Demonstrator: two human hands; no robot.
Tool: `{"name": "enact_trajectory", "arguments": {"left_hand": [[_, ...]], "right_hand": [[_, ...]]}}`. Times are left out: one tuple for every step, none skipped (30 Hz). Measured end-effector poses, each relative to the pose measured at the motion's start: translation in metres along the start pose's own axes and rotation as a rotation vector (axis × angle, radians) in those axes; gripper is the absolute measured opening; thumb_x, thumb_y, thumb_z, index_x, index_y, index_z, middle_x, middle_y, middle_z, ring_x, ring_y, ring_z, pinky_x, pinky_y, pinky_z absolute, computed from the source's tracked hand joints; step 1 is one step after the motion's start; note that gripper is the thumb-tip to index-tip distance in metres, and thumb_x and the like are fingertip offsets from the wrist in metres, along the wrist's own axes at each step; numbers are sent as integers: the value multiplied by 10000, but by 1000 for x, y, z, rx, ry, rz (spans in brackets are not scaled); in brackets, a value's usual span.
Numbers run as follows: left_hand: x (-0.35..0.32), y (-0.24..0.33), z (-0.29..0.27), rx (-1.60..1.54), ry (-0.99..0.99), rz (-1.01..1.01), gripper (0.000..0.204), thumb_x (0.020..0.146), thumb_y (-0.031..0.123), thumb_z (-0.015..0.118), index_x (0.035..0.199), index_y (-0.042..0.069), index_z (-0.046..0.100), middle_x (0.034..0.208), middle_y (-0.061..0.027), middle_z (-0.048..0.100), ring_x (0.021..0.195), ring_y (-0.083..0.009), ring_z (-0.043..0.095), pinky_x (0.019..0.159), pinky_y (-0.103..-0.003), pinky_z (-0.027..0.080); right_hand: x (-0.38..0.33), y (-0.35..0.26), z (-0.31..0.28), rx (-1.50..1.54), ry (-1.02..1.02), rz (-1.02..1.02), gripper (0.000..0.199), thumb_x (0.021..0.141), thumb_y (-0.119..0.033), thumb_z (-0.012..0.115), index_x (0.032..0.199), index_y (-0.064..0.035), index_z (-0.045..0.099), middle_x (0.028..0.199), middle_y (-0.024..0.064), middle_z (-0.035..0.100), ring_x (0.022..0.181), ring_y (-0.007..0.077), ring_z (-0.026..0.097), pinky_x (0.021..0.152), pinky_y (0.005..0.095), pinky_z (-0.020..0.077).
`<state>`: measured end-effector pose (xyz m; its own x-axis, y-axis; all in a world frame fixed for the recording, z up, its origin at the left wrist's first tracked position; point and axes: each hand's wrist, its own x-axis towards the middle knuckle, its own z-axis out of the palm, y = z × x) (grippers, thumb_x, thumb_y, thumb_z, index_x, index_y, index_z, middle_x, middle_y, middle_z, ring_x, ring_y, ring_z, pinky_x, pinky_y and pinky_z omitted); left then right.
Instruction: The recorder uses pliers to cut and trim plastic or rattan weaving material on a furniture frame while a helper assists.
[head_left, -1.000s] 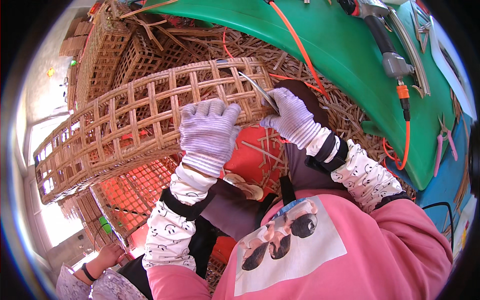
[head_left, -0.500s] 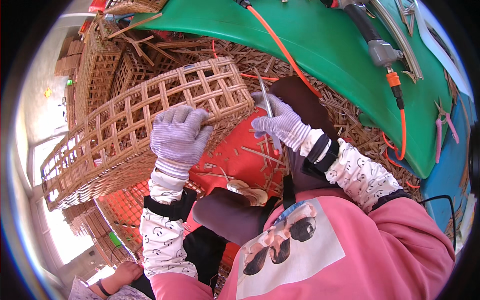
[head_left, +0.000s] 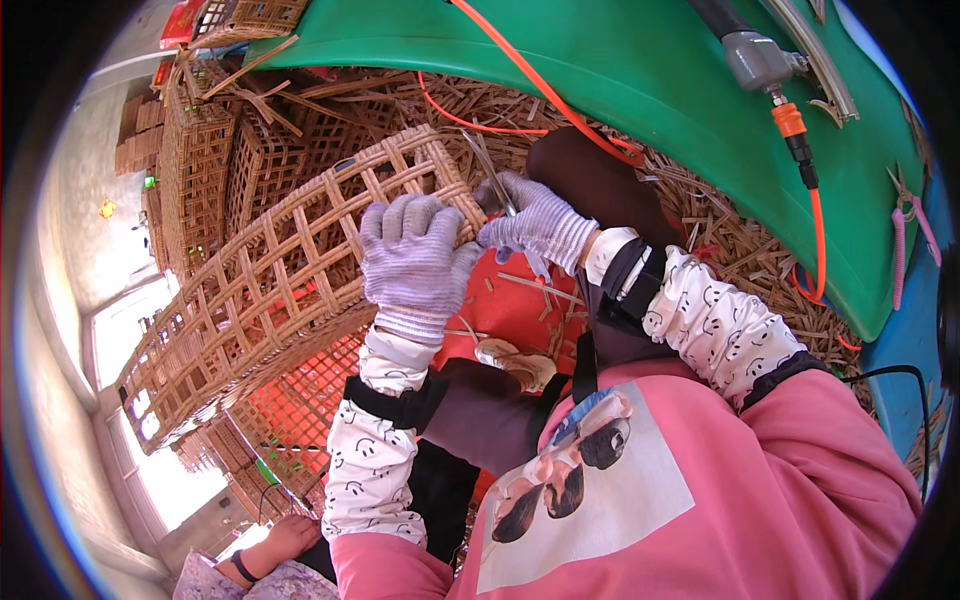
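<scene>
A long woven basket (head_left: pixel 290 250) with an open lattice side lies tilted across the left and middle. My left hand (head_left: pixel 413 262), in a striped grey-purple knit glove, is closed over its edge near the right-hand end. Beside that corner, my right hand (head_left: pixel 543 222), in a matching glove, grips a slender metal tool (head_left: pixel 492 172). The tool's pointed metal part slants up and left against the basket's end, and a pale end shows below the fingers. Its exact kind is hard to make out.
A green surface (head_left: pixel 640 70) at the upper right bears an air tool (head_left: pixel 755 62) with an orange hose (head_left: pixel 820 240) and pink-handled cutters (head_left: pixel 908 215). Cane scraps (head_left: pixel 730 235) litter the floor. More baskets (head_left: pixel 200 150) stand at left. Another person's hand (head_left: pixel 290 538) shows lower left.
My left hand has shifted right along the basket toward its corner. My right hand has brought the metal tool left, up to the basket's end. The view has turned slightly.
</scene>
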<state>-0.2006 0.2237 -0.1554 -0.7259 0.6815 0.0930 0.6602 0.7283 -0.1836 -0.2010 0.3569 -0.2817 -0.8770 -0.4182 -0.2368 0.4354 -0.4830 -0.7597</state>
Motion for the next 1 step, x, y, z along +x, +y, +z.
{"name": "enact_trajectory", "arguments": {"left_hand": [[1, -2, 5, -18, 43, 15, 363, 561, 298, 722, 851, 144, 567, 924, -21, 535, 965, -208, 509, 927, -412, 304]], "right_hand": [[-2, -5, 0, -21, 3, 1, 494, 686, -81, 743, 1106, -77, 483, 837, 89, 559, 660, 169, 576, 570, 306, 530]]}}
